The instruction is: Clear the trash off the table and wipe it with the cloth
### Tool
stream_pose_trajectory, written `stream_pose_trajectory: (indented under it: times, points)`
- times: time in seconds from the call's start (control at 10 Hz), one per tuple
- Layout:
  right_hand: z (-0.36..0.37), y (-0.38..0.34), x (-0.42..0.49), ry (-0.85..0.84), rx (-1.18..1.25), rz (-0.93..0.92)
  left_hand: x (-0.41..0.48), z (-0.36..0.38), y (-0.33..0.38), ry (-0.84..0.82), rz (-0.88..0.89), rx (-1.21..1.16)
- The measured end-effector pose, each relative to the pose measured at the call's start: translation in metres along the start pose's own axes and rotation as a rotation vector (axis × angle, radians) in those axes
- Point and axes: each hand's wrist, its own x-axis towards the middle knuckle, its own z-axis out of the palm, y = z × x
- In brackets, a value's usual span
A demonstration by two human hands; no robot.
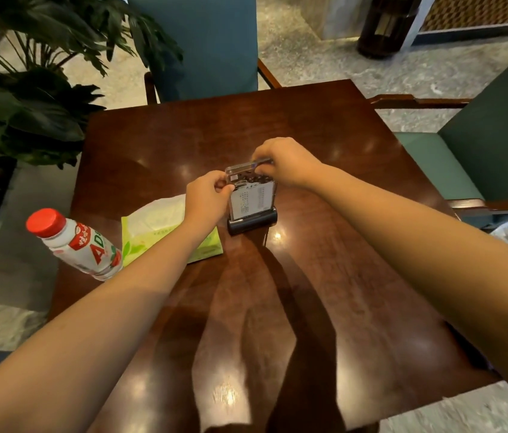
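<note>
A person stands over a dark, glossy wooden table (324, 276), both bare forearms reaching forward across it. Near the middle of the table stands a clear acrylic sign holder (251, 198) with a printed card inside, upright in a black base. Both hands are on it: the left hand (207, 195) pinches its upper left edge with curled fingers, and the right hand (287, 162) closes over its top right corner — the fingertips there are partly hidden, so the exact grip is hard to make out.

Just left of the sign holder, under the left wrist, lies a green and white tissue pack (159, 226), flat on the tabletop. Further left, at the table's edge, stands a white drink bottle (81, 245) with a red cap and red lettering. It looks tilted in the wide lens.

Teal upholstered chairs (480, 157) sit at the far and right sides, and a large leafy plant (28, 98) fills the left corner.
</note>
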Motion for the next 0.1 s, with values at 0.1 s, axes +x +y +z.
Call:
stream_pose_trajectory:
  times: [0.1]
  points:
    - [-0.0020,-0.0003,-0.0031,-0.017,0.117,0.078,-0.0037,0.0012,-0.0002,-0.027,-0.061,0.134]
